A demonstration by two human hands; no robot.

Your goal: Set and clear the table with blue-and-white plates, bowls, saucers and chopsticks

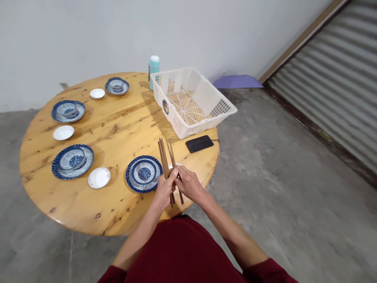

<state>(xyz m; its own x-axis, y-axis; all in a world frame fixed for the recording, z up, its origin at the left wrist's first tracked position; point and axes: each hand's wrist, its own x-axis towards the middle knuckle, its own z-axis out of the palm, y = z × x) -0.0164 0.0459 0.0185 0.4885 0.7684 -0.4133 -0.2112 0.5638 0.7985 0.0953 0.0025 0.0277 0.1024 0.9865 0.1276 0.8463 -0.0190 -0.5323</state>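
Note:
Both hands meet above the near edge of the round wooden table. Closed around a bundle of brown chopsticks (163, 155) is my left hand (165, 188). My right hand (188, 181) pinches a couple of chopsticks (171, 151) that stand slightly apart from the bundle. Just left of my hands lies a blue-patterned plate (129, 179) with a matching bowl (144, 173) on it. A small white dish (177, 164) is mostly hidden behind the chopsticks and my right hand.
More plate-and-bowl sets (55, 167) and white saucers (99, 178) stand along the table's left side. A white plastic basket (203, 127) sits at the right, with a black phone (199, 144) before it and a turquoise flask (154, 67) behind. On the floor is a purple umbrella (238, 81).

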